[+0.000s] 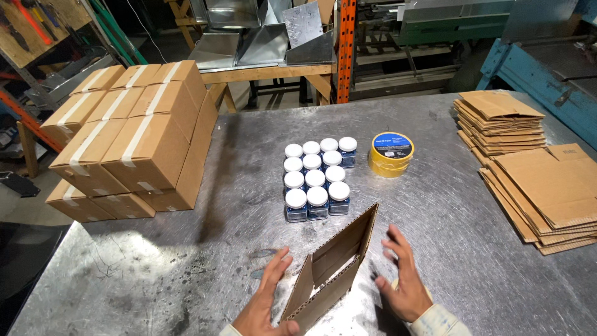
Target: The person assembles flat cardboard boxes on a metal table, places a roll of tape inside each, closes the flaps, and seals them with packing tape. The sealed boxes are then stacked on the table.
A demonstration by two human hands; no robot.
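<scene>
A flat cardboard box blank (pixel 333 267) stands half unfolded on edge at the near side of the metal table (pixel 236 155). My left hand (pixel 264 298) touches its near left corner, fingers spread. My right hand (pixel 404 277) is open just right of it, palm toward the cardboard, apart from it. Beyond the cardboard stands a block of several small jars (pixel 316 179) with white lids and dark blue contents. A yellow roll of tape (pixel 390 154) lies right of the jars.
Sealed brown cartons (pixel 134 134) are stacked at the table's left edge. Two piles of flattened cardboard blanks (pixel 500 121) (pixel 550 193) lie at the right. Behind the table are sheet-metal ducts (pixel 261 40) on a wooden bench and an orange rack post (pixel 346 50).
</scene>
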